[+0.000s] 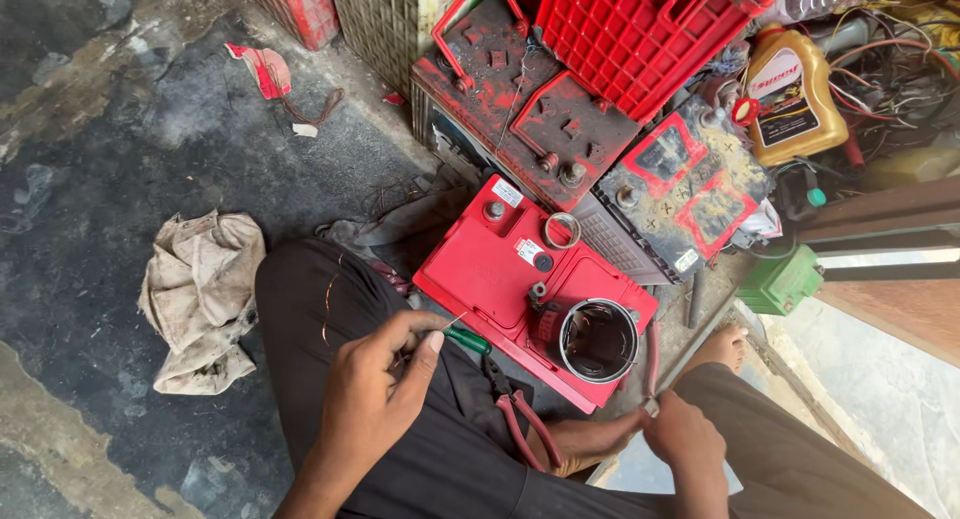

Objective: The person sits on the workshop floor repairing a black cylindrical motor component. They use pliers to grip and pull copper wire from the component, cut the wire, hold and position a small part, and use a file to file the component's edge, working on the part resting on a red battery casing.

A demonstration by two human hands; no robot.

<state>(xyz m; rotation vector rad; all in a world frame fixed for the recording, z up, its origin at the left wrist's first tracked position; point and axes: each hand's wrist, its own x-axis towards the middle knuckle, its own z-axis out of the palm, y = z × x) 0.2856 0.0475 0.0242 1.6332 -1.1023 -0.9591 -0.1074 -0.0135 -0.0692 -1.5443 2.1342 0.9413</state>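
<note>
Seated cross-legged on a stained concrete floor (pixel 90 129), a person in black trousers works over a red car battery (pixel 510 279) lying flat just beyond the knees; the left hand (pixel 375 389) is pinched narrow around a thin strand of wire, thumb and forefinger pressed together beside a green-handled screwdriver (pixel 467 340) resting on the lap, apparently kept within easy reach; the right hand (pixel 683 441) is curled shut near the right knee on a small metal object too small to identify; red-handled pliers (pixel 522 426) lie between the legs. A dark cylindrical metal housing (pixel 598 340) stands open-end up on the battery's near corner, its hollow showing nothing inside; a loose metal ring (pixel 562 230) sits farther back on the same lid, the flat top seemingly serving as a bench. Behind, two worn batteries (pixel 600 149) lean together under an upturned red plastic crate (pixel 640 29); an amber oil bottle (pixel 795 94) stands among tangled wires, a green box (pixel 780 282) below it; a crumpled dirty rag (pixel 200 294) lies well apart to the left.
</note>
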